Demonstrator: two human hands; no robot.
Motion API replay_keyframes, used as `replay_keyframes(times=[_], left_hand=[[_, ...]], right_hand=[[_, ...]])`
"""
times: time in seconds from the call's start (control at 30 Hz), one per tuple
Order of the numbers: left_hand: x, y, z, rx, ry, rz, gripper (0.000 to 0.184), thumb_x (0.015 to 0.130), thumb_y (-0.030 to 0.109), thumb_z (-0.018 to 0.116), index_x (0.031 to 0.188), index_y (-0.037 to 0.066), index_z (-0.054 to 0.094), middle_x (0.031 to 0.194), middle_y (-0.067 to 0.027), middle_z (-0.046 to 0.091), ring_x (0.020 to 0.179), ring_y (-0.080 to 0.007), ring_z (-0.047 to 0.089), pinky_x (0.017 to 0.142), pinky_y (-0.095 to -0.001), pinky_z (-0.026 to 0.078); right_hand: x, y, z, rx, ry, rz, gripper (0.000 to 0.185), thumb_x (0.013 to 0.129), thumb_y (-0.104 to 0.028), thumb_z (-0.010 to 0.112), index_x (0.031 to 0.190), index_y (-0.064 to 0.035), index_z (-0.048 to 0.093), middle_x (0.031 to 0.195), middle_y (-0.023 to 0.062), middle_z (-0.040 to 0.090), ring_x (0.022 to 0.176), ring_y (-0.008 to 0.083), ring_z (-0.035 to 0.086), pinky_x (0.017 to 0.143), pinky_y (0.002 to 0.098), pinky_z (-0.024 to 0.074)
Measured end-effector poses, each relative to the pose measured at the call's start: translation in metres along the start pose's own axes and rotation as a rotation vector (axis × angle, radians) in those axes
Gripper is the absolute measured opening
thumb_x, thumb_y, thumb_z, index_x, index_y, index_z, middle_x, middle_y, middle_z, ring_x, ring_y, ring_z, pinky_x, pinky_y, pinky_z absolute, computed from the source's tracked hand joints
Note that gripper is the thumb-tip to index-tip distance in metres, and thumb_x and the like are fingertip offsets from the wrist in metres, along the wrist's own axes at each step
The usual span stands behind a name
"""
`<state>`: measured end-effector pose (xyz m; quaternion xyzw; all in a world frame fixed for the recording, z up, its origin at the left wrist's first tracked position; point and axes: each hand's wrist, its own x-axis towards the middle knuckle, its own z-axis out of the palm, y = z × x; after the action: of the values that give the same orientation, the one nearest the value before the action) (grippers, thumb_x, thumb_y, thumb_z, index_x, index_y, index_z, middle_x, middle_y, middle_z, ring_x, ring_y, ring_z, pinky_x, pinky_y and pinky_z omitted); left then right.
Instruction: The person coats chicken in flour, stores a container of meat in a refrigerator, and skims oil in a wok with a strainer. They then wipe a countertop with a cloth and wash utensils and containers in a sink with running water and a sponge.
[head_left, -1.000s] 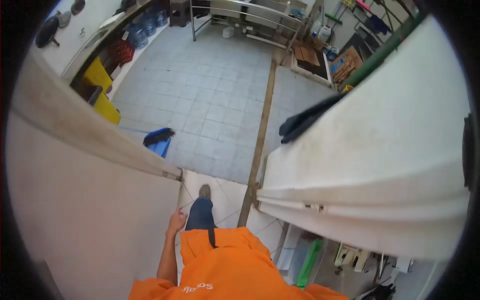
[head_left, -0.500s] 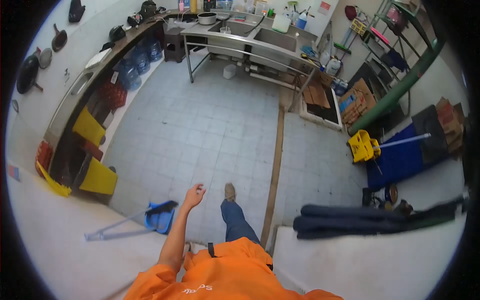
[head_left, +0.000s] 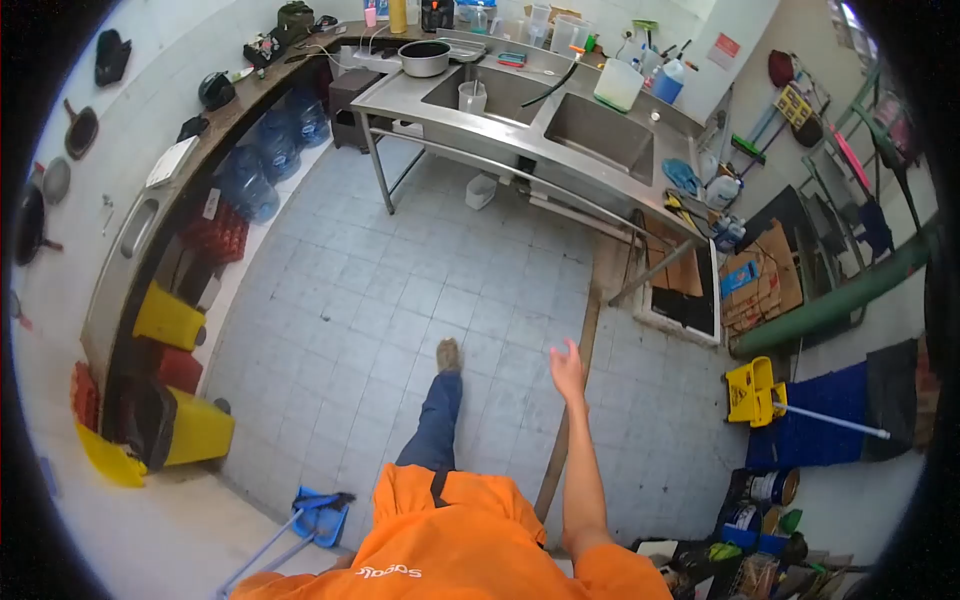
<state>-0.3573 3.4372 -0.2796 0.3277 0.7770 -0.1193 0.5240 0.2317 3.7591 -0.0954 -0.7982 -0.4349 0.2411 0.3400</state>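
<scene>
My right hand [head_left: 567,368] is stretched out over the tiled floor [head_left: 400,290], beside a brown strip [head_left: 590,345]. It holds nothing, and its fingers look apart. I cannot see my left hand; only a bit of that arm shows by the orange shirt [head_left: 455,545]. A blue dustpan [head_left: 320,520] with long handles lies at the lower left, near that arm. One shoe [head_left: 448,355] is forward on the floor. Ahead stands a steel double sink [head_left: 600,135] with a pot [head_left: 425,58] on its left end and a clear plastic jug [head_left: 472,97] in the left basin.
Along the left runs a counter [head_left: 150,215] with water jugs [head_left: 248,185] and yellow bins [head_left: 195,428] beneath it. To the right are a yellow mop bucket [head_left: 752,392], flattened cardboard [head_left: 765,280] and a green pipe [head_left: 850,290]. Paint cans [head_left: 772,487] stand at the lower right.
I have moved forward, so the sink looks nearer. My left hand has swung back out of view, and my right hand has come forward into view. The dark rolls at the right have left the picture.
</scene>
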Motion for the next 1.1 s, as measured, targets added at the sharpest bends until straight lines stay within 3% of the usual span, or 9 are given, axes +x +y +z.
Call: replay_keyframes(times=[0.2,0.3,0.37,0.57,0.63,0.73,0.9,1.03,1.1], left_hand=[[0.148,0.234,-0.058,0.235,0.233,0.599,0.045,0.078,0.041,0.058,0.097,0.000,0.064,0.099,-0.0240,0.065,0.096,-0.0405,0.061,0.078,-0.0484,0.049],[0.161,0.489,-0.148,0.148,0.153,0.618,0.040,0.083,0.038,0.059,0.104,0.004,0.062,0.095,-0.0232,0.064,0.093,-0.0409,0.060,0.079,-0.0478,0.048],[0.159,0.642,-0.195,0.183,0.481,0.966,0.032,0.088,0.028,0.057,0.104,0.000,0.061,0.096,-0.0199,0.065,0.090,-0.0385,0.061,0.079,-0.0455,0.048],[0.096,1.012,-0.315,-0.091,0.553,1.444,0.018,0.086,0.012,0.060,0.100,0.001,0.063,0.090,-0.0170,0.066,0.073,-0.0333,0.063,0.065,-0.0382,0.049],[0.089,1.073,-0.327,-0.086,0.596,1.489,0.017,0.086,0.011,0.061,0.100,0.001,0.063,0.089,-0.0169,0.066,0.073,-0.0323,0.063,0.065,-0.0378,0.049],[0.123,1.140,-0.335,-0.112,0.638,1.512,0.019,0.086,0.010,0.061,0.103,0.001,0.062,0.087,-0.0165,0.066,0.071,-0.0305,0.063,0.063,-0.0380,0.049],[0.120,1.173,-0.349,-0.014,0.379,1.327,0.021,0.086,0.009,0.060,0.106,0.004,0.062,0.084,-0.0147,0.065,0.070,-0.0285,0.063,0.063,-0.0356,0.050],[0.139,1.196,-0.385,-0.018,0.438,1.158,0.019,0.086,0.010,0.060,0.104,0.004,0.064,0.087,-0.0144,0.066,0.072,-0.0284,0.064,0.064,-0.0352,0.051],[0.149,1.228,-0.406,0.030,0.423,1.092,0.018,0.086,0.011,0.060,0.102,0.004,0.064,0.089,-0.0147,0.067,0.073,-0.0290,0.065,0.065,-0.0356,0.051]], right_hand=[[0.164,-0.080,0.035,-0.111,-0.063,-0.087,0.052,0.087,-0.033,0.062,0.129,-0.0067,0.046,0.090,0.0172,0.067,0.081,0.0341,0.065,0.075,0.0415,0.0486],[0.213,-0.082,0.029,-0.270,-0.199,-0.087,0.050,0.087,-0.033,0.062,0.127,-0.0064,0.048,0.088,0.0181,0.067,0.083,0.0353,0.064,0.075,0.0421,0.0485],[0.252,-0.095,0.015,-0.235,-0.167,0.006,0.048,0.086,-0.031,0.063,0.125,-0.0060,0.050,0.085,0.0167,0.067,0.080,0.0316,0.065,0.072,0.0402,0.0492],[0.480,-0.141,-0.002,-0.100,-0.020,-0.052,0.031,0.088,-0.026,0.061,0.110,-0.0042,0.055,0.072,0.0080,0.065,0.062,0.0130,0.060,0.057,0.0295,0.0478],[0.585,-0.200,-0.008,0.085,-0.024,-0.010,0.035,0.088,-0.032,0.059,0.110,-0.0042,0.055,0.084,0.0181,0.067,0.083,0.0343,0.065,0.074,0.0414,0.0487],[0.764,-0.265,0.010,0.112,0.255,-0.202,0.047,0.087,-0.037,0.061,0.123,-0.0096,0.049,0.085,0.0164,0.067,0.086,0.0331,0.065,0.075,0.0427,0.0483],[1.000,-0.358,0.017,-0.023,0.568,0.114,0.072,0.083,-0.056,0.053,0.133,-0.0066,0.036,0.109,0.0234,0.062,0.100,0.0442,0.059,0.088,0.0491,0.0442],[1.065,-0.338,0.013,-0.058,0.530,0.112,0.047,0.073,-0.046,0.065,0.103,-0.0105,0.063,0.093,0.0165,0.068,0.089,0.0349,0.065,0.079,0.0438,0.0499],[1.053,-0.337,0.011,-0.134,0.648,0.432,0.051,0.070,-0.052,0.068,0.098,-0.0102,0.064,0.092,0.0148,0.068,0.090,0.0323,0.064,0.080,0.0419,0.0479]])
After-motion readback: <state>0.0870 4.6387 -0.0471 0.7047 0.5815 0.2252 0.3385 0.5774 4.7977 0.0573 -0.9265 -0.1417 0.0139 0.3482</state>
